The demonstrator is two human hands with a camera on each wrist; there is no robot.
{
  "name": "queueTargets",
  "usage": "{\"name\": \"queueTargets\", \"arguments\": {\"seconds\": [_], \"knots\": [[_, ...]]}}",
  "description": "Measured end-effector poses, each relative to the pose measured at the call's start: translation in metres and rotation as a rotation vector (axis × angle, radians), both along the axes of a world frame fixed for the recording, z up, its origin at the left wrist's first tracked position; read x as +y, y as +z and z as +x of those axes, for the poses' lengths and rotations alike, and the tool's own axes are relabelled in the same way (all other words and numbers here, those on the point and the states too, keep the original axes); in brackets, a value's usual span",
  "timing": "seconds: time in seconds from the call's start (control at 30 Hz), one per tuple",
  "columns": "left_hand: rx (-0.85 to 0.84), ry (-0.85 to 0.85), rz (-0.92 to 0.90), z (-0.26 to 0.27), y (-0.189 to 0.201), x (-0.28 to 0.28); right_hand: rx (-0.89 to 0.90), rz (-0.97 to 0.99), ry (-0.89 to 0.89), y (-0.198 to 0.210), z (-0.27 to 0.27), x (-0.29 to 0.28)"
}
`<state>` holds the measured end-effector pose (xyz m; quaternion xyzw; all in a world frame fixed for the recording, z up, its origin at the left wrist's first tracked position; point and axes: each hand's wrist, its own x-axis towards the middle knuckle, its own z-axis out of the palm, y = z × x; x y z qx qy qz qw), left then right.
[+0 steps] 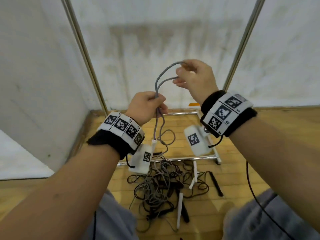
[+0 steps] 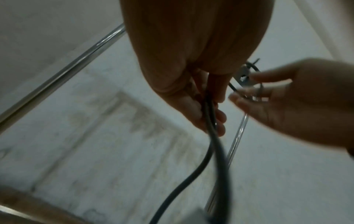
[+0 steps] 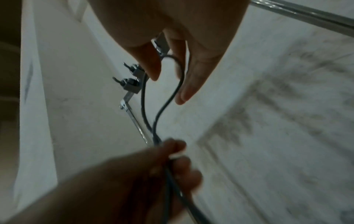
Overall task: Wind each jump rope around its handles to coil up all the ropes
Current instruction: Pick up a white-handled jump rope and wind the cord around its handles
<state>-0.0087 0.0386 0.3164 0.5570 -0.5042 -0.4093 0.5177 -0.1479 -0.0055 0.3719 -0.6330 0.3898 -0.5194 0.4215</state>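
Note:
A grey jump rope (image 1: 160, 78) is doubled between my two raised hands. My left hand (image 1: 147, 108) grips both strands in a fist, seen close in the left wrist view (image 2: 191, 98). My right hand (image 1: 194, 75) is higher and to the right, and holds the rope's loop end in its fingers (image 3: 201, 53). The two strands (image 3: 142, 103) run from it down to the left hand. Below the left fist the rope hangs to a white handle (image 1: 153, 144). On the floor lies a tangled pile of grey and black ropes (image 1: 161, 186).
White handles (image 1: 180, 210) and a black handle (image 1: 216, 184) lie in and beside the pile on the wooden floor. A metal rack's base bar (image 1: 190, 158) lies just behind it. White fabric walls on metal poles (image 1: 86, 58) close in the space. My knees frame the pile.

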Motion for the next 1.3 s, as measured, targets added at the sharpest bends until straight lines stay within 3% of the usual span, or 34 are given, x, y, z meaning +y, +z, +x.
{"name": "queueTargets", "arguments": {"seconds": [0.17,0.27,0.4,0.6,0.7,0.83,1.03,1.3], "knots": [[0.202,0.069,0.003,-0.002,0.002,-0.003,0.220,0.279,0.305,-0.070,-0.015,0.005],[0.281,0.076,0.015,-0.001,0.001,-0.011,0.389,0.240,0.525,-0.087,-0.017,0.008],[0.386,0.118,0.044,0.003,-0.001,-0.023,0.588,0.168,0.542,-0.086,-0.006,-0.007],[0.393,0.172,0.081,0.014,-0.014,-0.041,0.615,0.254,0.559,-0.106,0.003,-0.024],[0.318,0.211,0.127,0.011,-0.026,-0.049,0.617,0.243,0.499,-0.113,0.003,-0.033],[0.086,0.064,0.285,0.007,-0.034,-0.054,0.356,0.311,0.320,-0.110,-0.006,-0.048],[-0.483,-0.120,0.258,-0.008,-0.049,-0.048,0.206,0.293,0.185,-0.105,-0.014,-0.056],[-0.476,-0.164,0.177,-0.026,-0.055,-0.050,0.095,0.331,0.160,-0.096,-0.020,-0.053]]}}
